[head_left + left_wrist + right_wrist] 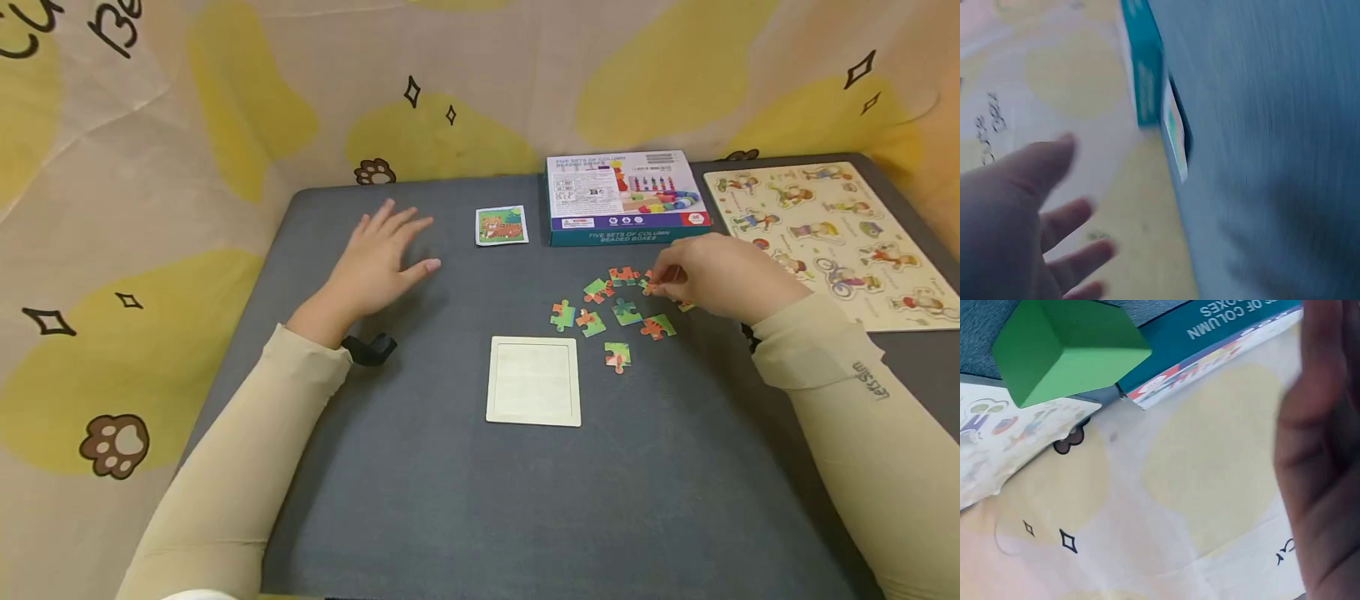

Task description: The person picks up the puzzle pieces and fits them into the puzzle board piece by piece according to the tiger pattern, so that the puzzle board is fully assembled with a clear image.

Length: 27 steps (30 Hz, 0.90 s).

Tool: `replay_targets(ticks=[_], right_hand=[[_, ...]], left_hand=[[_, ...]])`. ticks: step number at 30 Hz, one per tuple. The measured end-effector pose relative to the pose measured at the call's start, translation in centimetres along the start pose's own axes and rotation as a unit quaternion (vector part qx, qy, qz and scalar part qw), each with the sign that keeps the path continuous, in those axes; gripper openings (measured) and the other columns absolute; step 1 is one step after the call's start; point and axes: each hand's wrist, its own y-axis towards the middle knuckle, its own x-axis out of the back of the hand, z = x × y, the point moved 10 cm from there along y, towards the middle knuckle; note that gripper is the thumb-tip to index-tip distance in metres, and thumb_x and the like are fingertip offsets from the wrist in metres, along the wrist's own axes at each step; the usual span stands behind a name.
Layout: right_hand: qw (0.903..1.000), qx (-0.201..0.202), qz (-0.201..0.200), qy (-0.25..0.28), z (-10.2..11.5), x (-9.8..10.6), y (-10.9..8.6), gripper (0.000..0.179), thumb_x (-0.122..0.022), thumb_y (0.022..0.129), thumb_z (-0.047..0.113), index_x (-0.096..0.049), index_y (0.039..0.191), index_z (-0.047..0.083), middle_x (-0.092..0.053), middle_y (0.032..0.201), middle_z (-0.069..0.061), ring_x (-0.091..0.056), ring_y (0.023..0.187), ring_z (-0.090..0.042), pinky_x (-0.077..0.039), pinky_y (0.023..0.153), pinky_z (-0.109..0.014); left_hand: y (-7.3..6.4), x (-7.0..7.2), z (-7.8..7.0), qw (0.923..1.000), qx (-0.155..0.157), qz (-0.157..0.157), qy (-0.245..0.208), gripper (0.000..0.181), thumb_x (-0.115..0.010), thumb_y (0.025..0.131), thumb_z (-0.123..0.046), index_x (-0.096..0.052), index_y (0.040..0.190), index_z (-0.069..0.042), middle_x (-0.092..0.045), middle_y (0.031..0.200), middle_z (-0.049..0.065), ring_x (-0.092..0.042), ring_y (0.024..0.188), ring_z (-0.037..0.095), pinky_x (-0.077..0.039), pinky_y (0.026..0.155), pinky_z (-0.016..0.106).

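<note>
My right hand (708, 271) pinches a small orange and green jigsaw piece (647, 284) at its fingertips, at the back right of the loose pieces. Several more pieces lie in front of it, among them a dark green one (626, 312), an orange-striped one (658, 327) and a nearer one (618, 356). A pale square puzzle tray (534, 382) lies bare just left of them. My left hand (378, 262) is spread over the table's left side, holding nothing. In the left wrist view its fingers (1082, 256) are loosely extended.
A picture card of a tiger (502, 226) lies at the back, left of a boxed toy set (626, 198). A wooden picture board (840, 242) covers the right back of the grey table (420, 500). A green angular shape (1066, 353) shows in the right wrist view. Patterned cloth (465, 50) hangs behind.
</note>
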Motion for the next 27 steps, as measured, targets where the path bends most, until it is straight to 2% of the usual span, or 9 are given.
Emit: replay_targets(ticks=[2, 4, 6, 9, 14, 18, 23, 25, 27], right_hand=[[0.9989, 0.007, 0.046, 0.006, 0.1, -1.4, -0.4, 0.011, -0.082, 0.091, 0.012, -0.079, 0.102, 0.009, -0.071, 0.087, 0.001, -0.061, 0.073, -0.016, -0.051, 0.068, -0.040], [0.9968, 0.014, 0.078, 0.009, 0.2, -2.5, -0.6, 0.016, -0.084, 0.088, 0.012, -0.078, 0.102, 0.007, -0.067, 0.084, 0.002, -0.058, 0.074, -0.016, -0.049, 0.068, -0.039], [0.9952, 0.006, 0.097, 0.014, 0.0, -3.2, -0.8, 0.020, -0.086, 0.087, 0.013, -0.076, 0.103, 0.006, -0.063, 0.081, 0.002, -0.056, 0.073, -0.017, -0.047, 0.068, -0.038], [0.9939, -0.003, 0.107, 0.025, -0.4, -3.8, -0.8, 0.025, -0.088, 0.085, 0.015, -0.073, 0.103, 0.006, -0.060, 0.082, -0.001, -0.055, 0.075, -0.019, -0.047, 0.070, -0.039], [0.9922, -0.010, 0.120, 0.031, -0.8, -4.2, -0.5, 0.023, -0.089, 0.085, 0.014, -0.069, 0.096, 0.009, -0.059, 0.080, -0.002, -0.055, 0.075, -0.021, -0.046, 0.069, -0.040], [0.9908, -0.014, 0.131, 0.032, -0.9, -4.5, -0.3, 0.025, -0.089, 0.085, 0.014, -0.065, 0.087, 0.011, -0.057, 0.078, -0.002, -0.053, 0.074, -0.021, -0.043, 0.068, -0.039], [0.9878, 0.006, 0.149, 0.043, -0.1, -4.5, -0.6, 0.030, -0.089, 0.086, 0.018, -0.060, 0.081, 0.015, -0.056, 0.076, 0.000, -0.053, 0.074, -0.019, -0.042, 0.068, -0.037], [0.9872, 0.026, 0.145, 0.060, 1.0, -4.1, -0.7, 0.026, -0.087, 0.088, 0.016, -0.061, 0.083, 0.016, -0.057, 0.077, 0.001, -0.054, 0.075, -0.017, -0.043, 0.067, -0.036], [0.9870, 0.055, 0.132, 0.073, 2.6, -3.5, -0.7, 0.016, -0.082, 0.092, 0.012, -0.067, 0.096, 0.015, -0.058, 0.080, 0.002, -0.053, 0.074, -0.016, -0.044, 0.066, -0.033]], left_hand=[[-0.4, -1.2, -1.7, 0.9970, -0.027, 0.005, -0.072, 0.055, -0.063, 0.106, -0.038, -0.054, 0.152, -0.010, -0.052, 0.154, 0.014, -0.033, 0.149, 0.037, -0.022, 0.121, 0.054], [-0.9, -2.7, -3.3, 0.9870, -0.047, 0.019, -0.153, 0.039, -0.068, 0.104, -0.026, -0.067, 0.139, -0.007, -0.067, 0.129, 0.012, -0.053, 0.126, 0.034, -0.039, 0.106, 0.048], [-1.3, -4.4, -4.6, 0.9730, -0.055, 0.041, -0.220, 0.030, -0.071, 0.103, -0.021, -0.073, 0.129, -0.007, -0.070, 0.106, 0.007, -0.059, 0.099, 0.027, -0.045, 0.087, 0.040], [-1.6, -6.7, -6.1, 0.9608, -0.061, 0.061, -0.263, 0.023, -0.072, 0.101, -0.021, -0.076, 0.120, -0.008, -0.064, 0.087, 0.001, -0.054, 0.076, 0.019, -0.043, 0.070, 0.033], [-1.6, -8.6, -6.8, 0.9622, -0.073, 0.036, -0.260, 0.018, -0.078, 0.098, -0.026, -0.079, 0.111, -0.013, -0.060, 0.081, -0.003, -0.051, 0.069, 0.014, -0.041, 0.065, 0.030], [-1.7, -9.1, -6.9, 0.9680, -0.115, -0.007, -0.223, 0.017, -0.083, 0.094, -0.027, -0.080, 0.106, -0.016, -0.059, 0.081, -0.008, -0.051, 0.074, 0.012, -0.037, 0.075, 0.034], [-1.9, -9.0, -7.3, 0.9670, -0.165, -0.034, -0.191, 0.016, -0.087, 0.090, -0.030, -0.081, 0.100, -0.021, -0.058, 0.080, -0.012, -0.047, 0.076, 0.010, -0.030, 0.077, 0.038], [-1.9, -8.9, -7.3, 0.9669, -0.171, -0.041, -0.185, 0.013, -0.088, 0.089, -0.031, -0.081, 0.096, -0.022, -0.057, 0.080, -0.013, -0.047, 0.075, 0.010, -0.030, 0.077, 0.038], [-1.9, -8.8, -7.2, 0.9668, -0.171, -0.046, -0.184, 0.012, -0.088, 0.088, -0.030, -0.080, 0.091, -0.022, -0.057, 0.079, -0.012, -0.047, 0.075, 0.010, -0.030, 0.077, 0.038]])
